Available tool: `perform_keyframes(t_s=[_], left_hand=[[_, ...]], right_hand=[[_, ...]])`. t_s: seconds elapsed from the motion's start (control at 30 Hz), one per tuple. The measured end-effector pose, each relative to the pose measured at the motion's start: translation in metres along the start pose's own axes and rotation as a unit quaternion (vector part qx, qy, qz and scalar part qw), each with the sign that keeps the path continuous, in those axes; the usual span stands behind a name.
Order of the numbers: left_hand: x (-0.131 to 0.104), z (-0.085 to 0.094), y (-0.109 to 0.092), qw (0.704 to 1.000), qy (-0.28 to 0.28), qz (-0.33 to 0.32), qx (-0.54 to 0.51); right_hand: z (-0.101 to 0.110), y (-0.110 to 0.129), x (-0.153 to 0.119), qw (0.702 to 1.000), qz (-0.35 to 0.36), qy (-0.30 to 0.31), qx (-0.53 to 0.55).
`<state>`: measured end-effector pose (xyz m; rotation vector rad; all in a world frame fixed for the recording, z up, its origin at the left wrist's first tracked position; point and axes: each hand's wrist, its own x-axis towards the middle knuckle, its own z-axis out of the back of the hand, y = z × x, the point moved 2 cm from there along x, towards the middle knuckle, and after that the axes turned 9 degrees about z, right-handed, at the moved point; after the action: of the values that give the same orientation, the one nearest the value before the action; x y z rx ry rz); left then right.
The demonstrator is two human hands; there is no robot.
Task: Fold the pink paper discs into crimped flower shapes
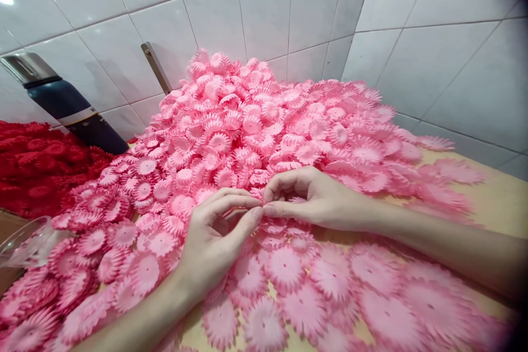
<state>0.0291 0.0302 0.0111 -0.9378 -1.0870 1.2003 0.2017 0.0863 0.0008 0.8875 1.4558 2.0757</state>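
My left hand (220, 225) and my right hand (315, 198) meet at the middle of the view, thumb and fingers of each pinched together, tips nearly touching. Whatever sits between the fingertips is too small or hidden to make out. Under and around both hands lie many pink flower-shaped discs (284, 264) with fringed edges, several showing a small hole in the centre. Behind the hands rises a tall heap of the same pink discs (251, 124). Larger, paler ones (390, 311) lie flat nearer to me, below my right forearm.
A dark blue bottle (82, 113) with a metal cap leans at the left, beside a red heap (41, 168) of similar discs. A clear plastic cup (27, 245) lies at the left edge. White tiled walls (264, 5) close off the back of the yellowish table (501, 206).
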Motion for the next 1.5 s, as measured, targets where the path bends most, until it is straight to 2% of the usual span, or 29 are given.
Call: perform_keyframes(t_s=[0.23, 0.43, 0.5, 0.67, 0.83, 0.9, 1.07, 1.17, 1.3, 1.5], left_hand=[[0.0, 0.0, 0.003, 1.0, 0.007, 0.009, -0.017], [-0.001, 0.003, 0.003, 0.999, -0.011, 0.005, 0.036], [0.0, 0.004, 0.004, 0.999, -0.026, 0.011, 0.036], [0.001, 0.007, 0.007, 0.996, -0.081, 0.024, -0.01], [0.0, 0.011, 0.011, 0.988, -0.145, 0.02, -0.045], [0.001, 0.011, 0.012, 0.987, -0.153, 0.023, -0.048], [0.004, 0.006, 0.011, 0.996, -0.08, 0.038, -0.03], [0.003, 0.003, 0.01, 0.998, -0.038, 0.043, -0.01], [0.001, 0.001, 0.007, 1.0, -0.005, 0.021, 0.011], [-0.001, 0.002, 0.009, 1.0, -0.012, 0.004, 0.009]], right_hand=[[0.0, 0.0, 0.001, 1.0, 0.001, 0.004, 0.002], [0.0, 0.0, 0.002, 0.999, 0.004, 0.019, 0.028], [0.001, -0.003, 0.003, 0.999, -0.01, -0.005, 0.044], [0.004, -0.012, 0.003, 0.991, -0.046, -0.113, 0.059], [0.005, -0.012, 0.005, 0.97, -0.066, -0.154, 0.179], [0.006, -0.009, 0.005, 0.968, -0.054, -0.156, 0.19], [0.005, -0.002, 0.003, 0.991, -0.029, -0.08, 0.101], [0.003, -0.002, 0.002, 0.995, -0.021, -0.046, 0.086], [0.003, -0.006, 0.003, 0.996, -0.017, -0.049, 0.066], [0.003, -0.009, 0.001, 0.995, 0.015, -0.077, 0.068]])
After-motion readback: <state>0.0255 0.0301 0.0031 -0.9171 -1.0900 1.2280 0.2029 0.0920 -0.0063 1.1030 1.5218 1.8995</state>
